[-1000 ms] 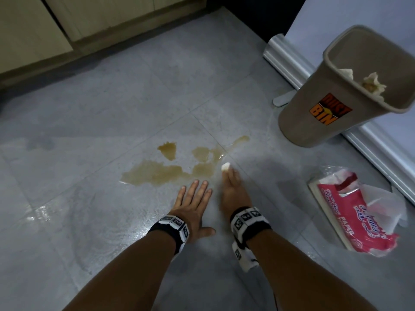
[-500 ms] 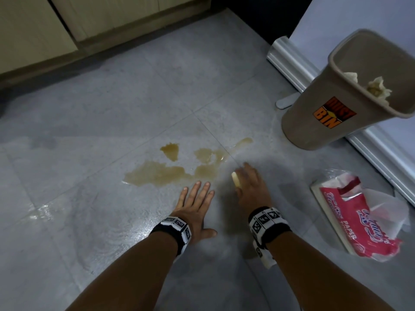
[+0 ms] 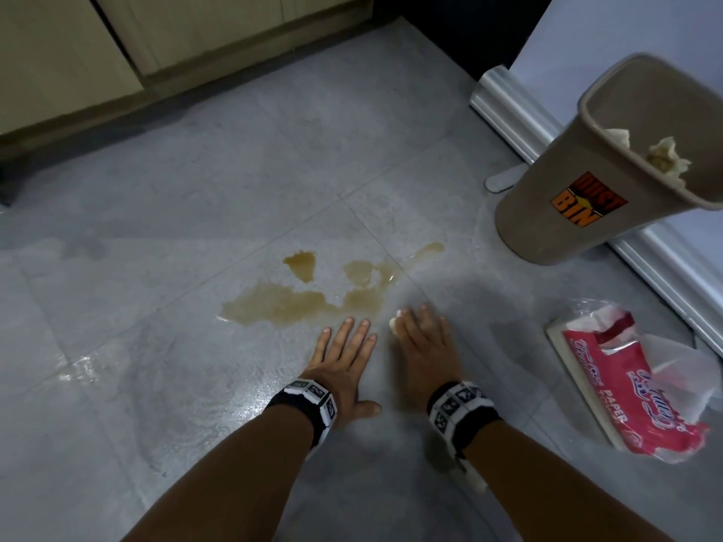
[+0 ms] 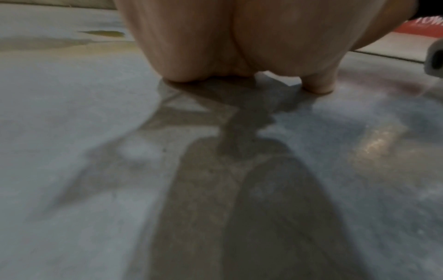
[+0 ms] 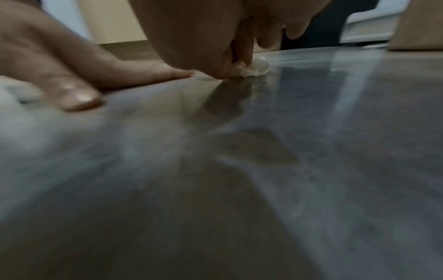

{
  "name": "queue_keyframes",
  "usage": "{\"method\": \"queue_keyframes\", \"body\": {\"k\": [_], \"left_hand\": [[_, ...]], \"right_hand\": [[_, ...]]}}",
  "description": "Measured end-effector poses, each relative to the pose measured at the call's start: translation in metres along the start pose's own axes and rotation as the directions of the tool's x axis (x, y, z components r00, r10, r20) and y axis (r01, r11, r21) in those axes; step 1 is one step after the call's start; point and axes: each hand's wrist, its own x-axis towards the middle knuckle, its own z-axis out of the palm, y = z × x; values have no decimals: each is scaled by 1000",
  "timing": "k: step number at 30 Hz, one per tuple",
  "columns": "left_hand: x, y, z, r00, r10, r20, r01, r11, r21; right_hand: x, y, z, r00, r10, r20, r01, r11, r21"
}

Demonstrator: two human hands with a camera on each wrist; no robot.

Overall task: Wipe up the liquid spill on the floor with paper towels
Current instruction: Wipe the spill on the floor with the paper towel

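Observation:
A brownish liquid spill (image 3: pixel 289 305) spreads over the grey floor tiles (image 3: pixel 156 346); the left wrist view shows this spill (image 4: pixel 100 38) low and far off. My left hand (image 3: pixel 348 338) lies flat on the floor, fingers straight, just short of the spill's near edge. My right hand (image 3: pixel 418 330) sits right beside it and pinches a small crumpled paper towel wad (image 3: pixel 393 321) against the floor at the spill's near right end. The right wrist view has the wad (image 5: pixel 251 68) between thumb and fingers, touching the tile, with my left hand (image 5: pixel 79 79) alongside.
A tan dust bin (image 3: pixel 563 224) holding used towels stands at the back right against a silver-trimmed white appliance (image 3: pixel 504 103). A red paper towel pack (image 3: pixel 633 393) lies on the floor to my right. Wooden cabinets (image 3: pixel 195 29) line the far wall.
My right hand swept the wad to the right, then drew it back left and nearer to me. The left hand stayed flat in place.

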Motion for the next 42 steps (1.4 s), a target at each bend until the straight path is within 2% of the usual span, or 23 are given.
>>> {"method": "queue_keyframes", "body": {"k": [2,4,8,10,12,15,18,21,24,26,27,29,30,33,36,40,42], "left_hand": [[0,0,0,1000,-2,-5,2,1000,2],[0,0,0,1000,-1,-5,1,1000,4],[3,-2,1,1000,-1,24,1,1000,-5],[3,-1,2,1000,0,15,0,1000,-7],[1,-1,2,1000,1,-8,-1,1000,-3],[1,0,3,1000,0,-23,0,1000,4],[2,-2,3,1000,4,-10,-4,1000,-7],[2,-2,3,1000,3,-4,-3,1000,-10],[1,0,2,1000,1,-9,-1,1000,-10],[1,-1,3,1000,-3,-23,3,1000,4],[1,-1,3,1000,-3,-27,4,1000,8],[2,-1,4,1000,2,-20,-1,1000,5],[2,-1,5,1000,-1,-18,1,1000,2],[3,-2,4,1000,-7,-7,7,1000,-13],[2,0,2,1000,-4,-16,4,1000,-3],[1,-1,3,1000,-2,-31,2,1000,3],[2,0,4,1000,-5,-27,5,1000,2]], "right_hand": [[15,9,-8,992,111,59,-111,994,2],[44,1,-15,989,142,40,-145,985,97],[59,-36,-18,995,-18,96,3,989,148],[37,-33,-14,991,-92,99,81,990,112],[19,-15,-14,990,-96,104,90,994,62],[30,11,-24,984,30,174,-34,999,25],[58,-7,-34,984,125,130,-138,985,102],[58,-31,-27,990,32,138,-50,991,124],[31,-18,-16,989,-42,144,30,996,86],[29,5,-17,991,13,134,-15,1000,19],[33,13,-22,983,66,172,-70,997,17],[46,11,-27,970,167,176,-183,980,80],[51,2,-30,971,181,158,-198,975,101],[44,-33,-24,990,96,107,-112,982,150],[10,-29,-16,986,51,156,-67,993,100],[17,7,-16,975,158,159,-174,981,91],[35,-2,-18,971,200,132,-218,965,147]]}}
